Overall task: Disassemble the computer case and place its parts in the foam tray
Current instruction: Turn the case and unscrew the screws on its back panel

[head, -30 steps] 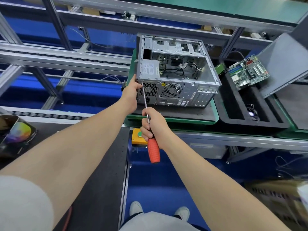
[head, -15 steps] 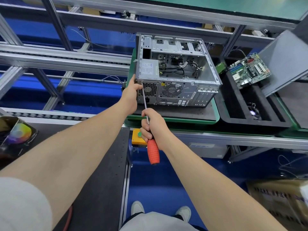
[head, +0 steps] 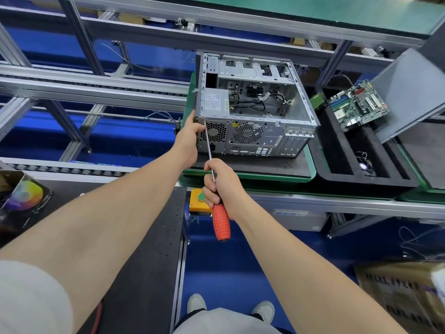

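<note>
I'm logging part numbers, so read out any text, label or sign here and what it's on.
Nothing reads clearly.
Supply label: print too small.
Yellow sticker on the case rear: a warning triangle, no legible words.
Motherboard: markings too small.
Cardboard box: dark print, blurred.

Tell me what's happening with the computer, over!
Left grip resting on computer case corner. Right grip holding screwdriver, tip at rear screw. Motherboard already in foam tray. Nothing blocking.
</note>
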